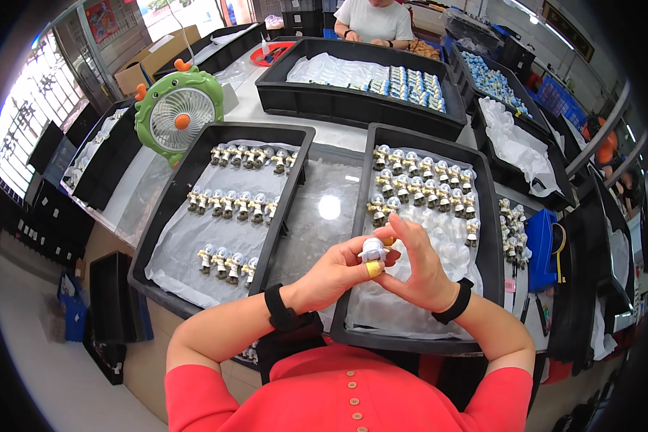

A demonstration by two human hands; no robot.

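A small figurine with a pale lilac-white head is held up over the right-hand tray, between my two hands. My left hand pinches it with thumb and fingers, and a yellow patch shows at the thumb's tip. From the other side, my right hand curves round it, index finger arched above and thumb below; its other fingertips are partly hidden. Under my hands, the right-hand black tray is lined with crinkled white sheet. Rows of similar figurines lie in its far part.
To the left stands another black tray with three spaced rows of figurines. Behind it is a green fan. A large black tray of blue-white pieces lies ahead, a person beyond it. On the right are a blue bin and more figurines.
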